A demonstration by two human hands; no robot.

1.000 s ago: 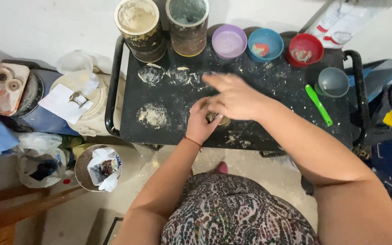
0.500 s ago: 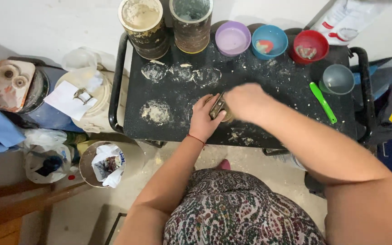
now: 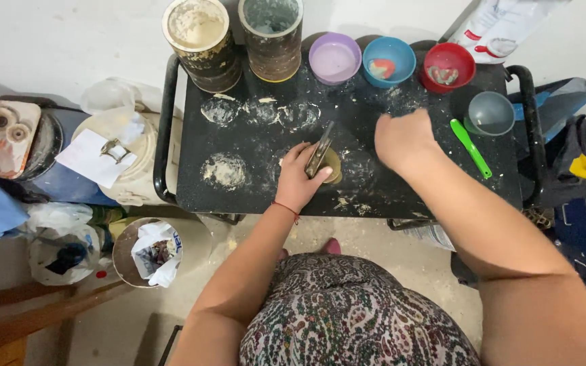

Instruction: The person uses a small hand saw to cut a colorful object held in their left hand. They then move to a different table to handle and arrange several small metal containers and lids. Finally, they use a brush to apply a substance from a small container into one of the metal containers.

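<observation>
One black counter [image 3: 252, 193], dusted w/ flour, stood at centre. On it: 2 tall cylindrical containers [image 3: 201, 41] at the back edge, 3 small bowls beside them, purple [image 3: 334, 58], blue [image 3: 388, 59] and red [image 3: 448, 66], 1 clear cup [image 3: 491, 113] and 1 green utensil [image 3: 471, 148] to the right. 1 dough piece [image 3: 334, 166], flat and tan, lay near the front edge. 1 metal scraper [image 3: 320, 150] stood on edge across it. Left hand [image 3: 300, 179] had its grip closed round the scraper, fingers curled, dough just under and touching the blade. Right hand [image 3: 405, 139] was fisted, near the dough but apart from it; couldn't tell if its grip held anything.
</observation>
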